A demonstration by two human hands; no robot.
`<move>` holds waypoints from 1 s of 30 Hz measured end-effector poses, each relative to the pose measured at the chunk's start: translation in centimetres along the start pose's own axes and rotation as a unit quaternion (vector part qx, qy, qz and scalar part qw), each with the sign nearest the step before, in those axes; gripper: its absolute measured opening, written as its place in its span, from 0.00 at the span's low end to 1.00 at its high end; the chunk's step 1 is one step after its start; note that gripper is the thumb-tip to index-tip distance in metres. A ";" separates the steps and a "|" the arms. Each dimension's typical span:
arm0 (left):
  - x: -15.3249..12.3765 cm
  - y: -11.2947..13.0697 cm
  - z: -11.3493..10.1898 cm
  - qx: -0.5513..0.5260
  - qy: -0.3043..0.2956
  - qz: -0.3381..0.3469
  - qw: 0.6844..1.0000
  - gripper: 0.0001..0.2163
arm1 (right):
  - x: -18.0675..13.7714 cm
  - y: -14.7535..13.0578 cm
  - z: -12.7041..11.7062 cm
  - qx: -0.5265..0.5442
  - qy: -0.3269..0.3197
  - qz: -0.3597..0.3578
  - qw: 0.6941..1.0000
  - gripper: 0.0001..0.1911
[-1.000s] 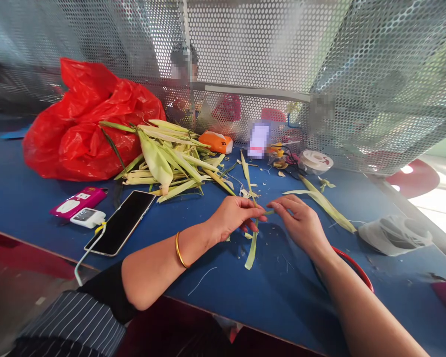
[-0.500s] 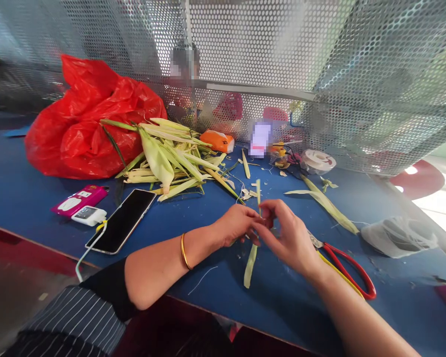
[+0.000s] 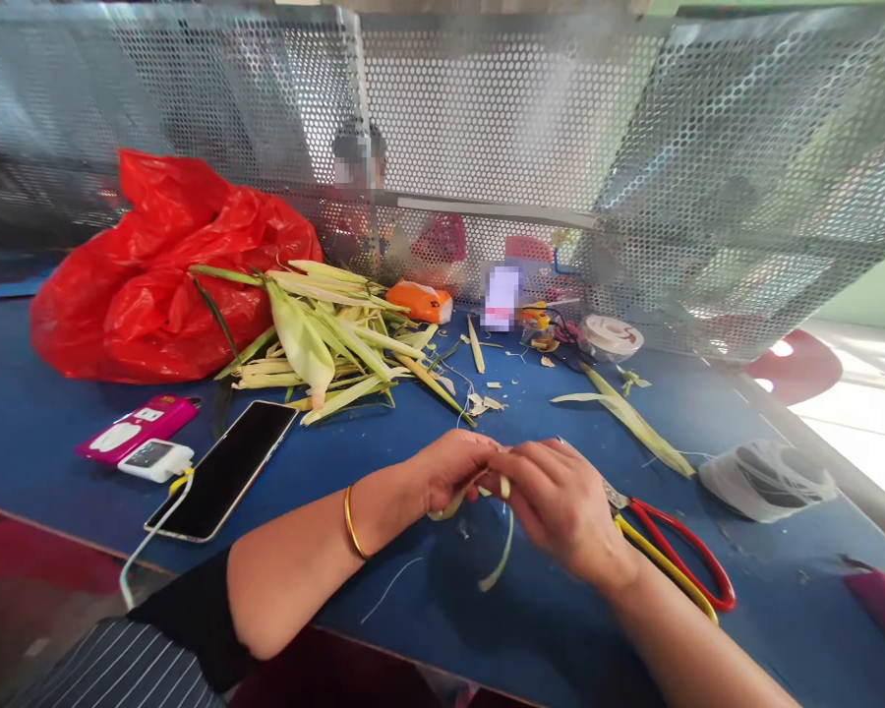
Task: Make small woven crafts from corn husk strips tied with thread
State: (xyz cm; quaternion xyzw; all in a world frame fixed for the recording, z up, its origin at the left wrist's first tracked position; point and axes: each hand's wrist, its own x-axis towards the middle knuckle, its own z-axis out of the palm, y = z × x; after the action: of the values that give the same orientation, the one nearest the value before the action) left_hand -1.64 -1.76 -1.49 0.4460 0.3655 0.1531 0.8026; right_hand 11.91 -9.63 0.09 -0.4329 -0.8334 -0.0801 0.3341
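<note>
Over the blue table (image 3: 789,619), my left hand (image 3: 463,470) and right hand (image 3: 560,503) are pinching a pale husk strip (image 3: 501,561) between them, presumably steadying its thin, dangling length; scissors (image 3: 684,553) are lying beside the right hand, seemingly for easy reach.

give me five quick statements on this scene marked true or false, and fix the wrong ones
1. The left hand and right hand meet at a pale leaf strip. True.
2. The red-and-yellow-handled tool is in the left hand. False: it lies on the blue table, beside the right forearm.
3. The gold bangle is on the right arm. False: it is on the left.
4. The black-screened phone lies flat. True.
5. The red bag is at the far right. False: it is on the left.
</note>
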 end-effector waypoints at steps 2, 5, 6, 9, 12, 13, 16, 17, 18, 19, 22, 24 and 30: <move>0.2 0.8 -0.5 -0.096 0.043 0.001 0.994 0.10 | -0.1 0.0 0.3 -0.081 -0.025 -0.093 0.992 0.11; 0.2 1.9 -1.0 -0.190 0.073 -0.030 0.979 0.12 | -0.2 0.5 1.0 -0.124 -0.074 -0.128 0.981 0.12; 0.2 2.2 -1.0 -0.215 0.076 -0.039 0.973 0.12 | -0.3 0.7 1.1 -0.124 -0.089 -0.129 0.980 0.12; -0.2 2.7 -0.8 -0.269 0.084 -0.047 0.958 0.13 | -0.4 1.0 1.4 -0.106 -0.107 -0.117 0.982 0.11; -0.2 2.5 -0.5 -0.280 0.093 -0.034 0.955 0.12 | -0.4 0.8 1.3 -0.094 -0.067 -0.112 0.987 0.09; -0.1 2.3 -0.4 -0.278 0.093 -0.032 0.956 0.12 | -0.3 0.6 1.3 -0.101 -0.054 -0.115 0.987 0.09; 0.4 1.4 -0.3 -0.266 0.076 -0.046 0.960 0.13 | -0.1 0.1 1.7 -0.143 -0.064 -0.131 0.979 0.15; 0.6 1.1 -0.2 -0.260 0.071 -0.053 0.962 0.13 | 0.0 0.0 1.8 -0.151 -0.074 -0.139 0.976 0.15; 0.7 0.9 -0.1 -0.252 0.064 -0.059 0.964 0.13 | 0.1 -0.1 2.0 -0.153 -0.079 -0.145 0.974 0.14; 0.8 0.6 0.0 -0.244 0.057 -0.063 0.966 0.13 | 0.1 -0.1 2.2 -0.151 -0.082 -0.148 0.974 0.13; 0.8 0.1 0.3 -0.231 0.045 -0.053 0.970 0.13 | -0.1 -0.1 2.5 -0.128 -0.083 -0.152 0.977 0.13; 0.6 0.0 0.5 -0.225 0.049 -0.018 0.973 0.12 | -0.2 0.1 2.4 -0.098 -0.062 -0.139 0.983 0.13; 0.0 0.7 0.4 -0.190 0.084 0.053 0.977 0.06 | -0.5 1.1 1.9 0.126 0.152 0.200 0.959 0.05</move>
State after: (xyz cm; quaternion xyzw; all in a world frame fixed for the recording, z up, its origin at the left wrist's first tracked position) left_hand -1.24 -1.63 -0.81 0.2902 0.3714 0.2989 0.8298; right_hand 12.05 -8.53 -1.86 -0.5278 -0.6721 0.0295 0.5185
